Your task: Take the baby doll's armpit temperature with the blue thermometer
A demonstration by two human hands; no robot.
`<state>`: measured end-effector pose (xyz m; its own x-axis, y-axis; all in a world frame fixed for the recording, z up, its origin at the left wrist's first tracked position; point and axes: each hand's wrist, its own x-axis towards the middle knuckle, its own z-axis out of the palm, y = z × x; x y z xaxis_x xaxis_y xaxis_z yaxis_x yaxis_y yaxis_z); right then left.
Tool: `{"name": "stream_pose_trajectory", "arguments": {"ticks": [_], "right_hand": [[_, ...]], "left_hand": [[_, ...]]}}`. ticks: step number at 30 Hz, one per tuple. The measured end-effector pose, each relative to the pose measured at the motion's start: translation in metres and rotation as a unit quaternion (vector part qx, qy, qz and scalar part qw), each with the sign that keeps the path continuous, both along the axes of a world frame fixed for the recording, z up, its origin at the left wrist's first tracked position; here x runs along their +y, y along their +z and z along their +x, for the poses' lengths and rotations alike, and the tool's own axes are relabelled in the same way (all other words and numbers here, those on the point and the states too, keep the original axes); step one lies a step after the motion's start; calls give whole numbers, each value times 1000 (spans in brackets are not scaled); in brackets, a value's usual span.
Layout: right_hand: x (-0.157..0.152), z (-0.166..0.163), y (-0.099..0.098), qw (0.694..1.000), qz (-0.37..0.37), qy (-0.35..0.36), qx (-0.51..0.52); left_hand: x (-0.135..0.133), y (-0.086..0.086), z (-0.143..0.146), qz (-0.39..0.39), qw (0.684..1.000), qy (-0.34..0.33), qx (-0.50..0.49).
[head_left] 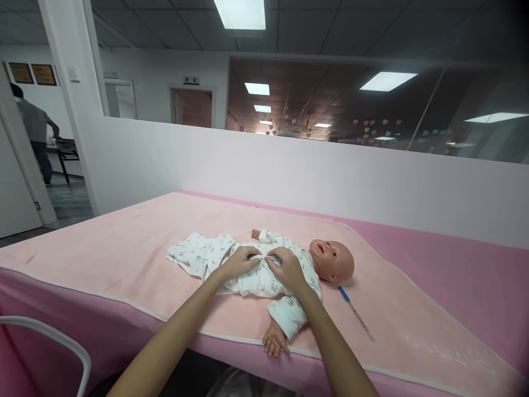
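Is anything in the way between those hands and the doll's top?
Nothing visible: the left hand and right hand are both right at the doll's patterned top. The blue-ended stick lies off to one side, clear of both.

Widest passage: open stretch of mat (pixel 119 251) to the left of the doll (pixel 252 285)'s legs. A second strip runs beyond the doll, bounded by the low wall (pixel 289 168) behind the bench (pixel 433 245). Over the doll's front, left hand (pixel 241 262) and right hand (pixel 285 267) leave only a slim gap. From the near edge, both forearms (pixel 177 331) obstruct, with the doll's near arm (pixel 285 317) between. Right side: thermometer (pixel 356 313) lies near the head (pixel 334 262); open mat beyond it.
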<state>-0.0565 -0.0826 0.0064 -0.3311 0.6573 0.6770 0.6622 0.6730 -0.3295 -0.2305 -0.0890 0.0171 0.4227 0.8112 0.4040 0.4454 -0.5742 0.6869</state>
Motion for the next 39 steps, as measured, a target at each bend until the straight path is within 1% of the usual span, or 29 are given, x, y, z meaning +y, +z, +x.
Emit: {"name": "stream_pose_trajectory", "arguments": {"ticks": [5,10,18,24,31,35,39], "right_hand": [[1,0,-1,1000,-10,-5,-4],[2,1,-1,1000,-11,-3,-2],[2,1,-2,1000,-10,-4,-1],[3,1,-2,1000,-7,0,-2],[2,1,-1,1000,3,-1,-16],[3,2,-2,1000,8,3,-23],[7,4,-6,1000,15,0,-22]], "left_hand": [[1,1,-1,-25,999,8,-24],[1,3,-1,-44,999,14,-14],[2,2,-4,-79,997,1,-14],[1,6,-4,-94,995,-6,-21],[3,4,-5,-128,989,-11,-68],[4,3,-4,-131,988,-8,-78],[4,3,-3,-113,991,-3,-67]]}}
